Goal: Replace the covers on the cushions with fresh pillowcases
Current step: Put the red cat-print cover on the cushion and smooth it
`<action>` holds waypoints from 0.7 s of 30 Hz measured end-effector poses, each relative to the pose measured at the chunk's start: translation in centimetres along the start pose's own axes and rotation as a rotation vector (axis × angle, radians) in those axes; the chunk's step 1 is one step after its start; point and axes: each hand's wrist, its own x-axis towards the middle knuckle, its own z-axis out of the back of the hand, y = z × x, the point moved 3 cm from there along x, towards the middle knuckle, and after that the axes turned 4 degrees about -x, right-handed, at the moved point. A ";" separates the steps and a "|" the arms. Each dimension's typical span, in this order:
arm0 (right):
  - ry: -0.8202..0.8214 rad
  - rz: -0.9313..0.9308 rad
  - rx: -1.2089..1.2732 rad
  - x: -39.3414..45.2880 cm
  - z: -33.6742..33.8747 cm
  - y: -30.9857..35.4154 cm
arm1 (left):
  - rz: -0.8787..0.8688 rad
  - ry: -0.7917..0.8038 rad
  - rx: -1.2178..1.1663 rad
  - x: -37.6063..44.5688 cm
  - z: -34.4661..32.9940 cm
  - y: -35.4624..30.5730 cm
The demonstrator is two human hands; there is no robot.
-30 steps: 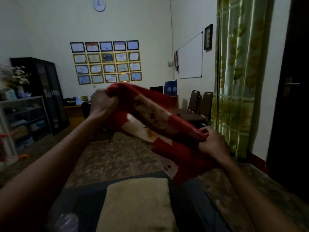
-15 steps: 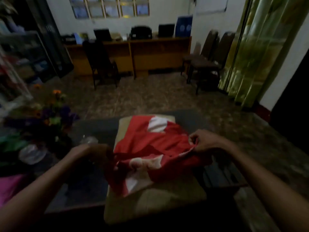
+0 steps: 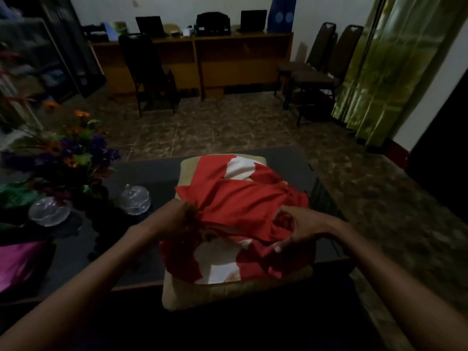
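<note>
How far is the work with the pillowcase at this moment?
Done: the tan cushion lies bare on the dark table. In hand: the red pillowcase lies bunched on top of it, and the left hand and right hand grip its near edge. Left: pulling it over the cushion; no part is inside yet.

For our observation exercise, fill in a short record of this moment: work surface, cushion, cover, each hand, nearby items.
surface: dark glossy table
cushion: bare tan fabric cushion, lying flat on the table
cover: crumpled red-and-white cloth pillowcase, lying on top of the cushion, not yet pulled over it
left hand: grips the pillowcase's near-left edge
right hand: pinches bunched cloth at the near-right
nearby: two clear glass lidded dishes, bunch of orange and purple flowers
</note>
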 end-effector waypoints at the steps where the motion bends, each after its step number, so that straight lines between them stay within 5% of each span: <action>1: -0.033 0.002 0.010 0.0 -0.3 0.2 | -0.050 -0.007 -0.056 -0.5 0.0 0.4; 7: -0.097 -0.090 0.039 0.8 -1.9 0.6 | -0.082 -0.245 -0.355 -4.4 0.2 1.0; 12: -0.310 -0.205 0.576 -0.5 1.2 1.2 | 0.152 -0.564 -0.329 -4.7 2.1 1.2; 16: -0.402 -0.190 0.719 -1.8 2.0 1.2 | 0.464 -0.277 -0.639 -4.2 1.0 0.7; 19: -0.452 -0.107 0.783 -3.1 0.5 0.8 | 0.501 0.066 -0.411 -4.6 -0.5 1.2; 21: -0.410 -0.036 0.746 -3.9 -0.8 0.1 | 0.513 0.160 -0.323 -5.3 -1.5 1.3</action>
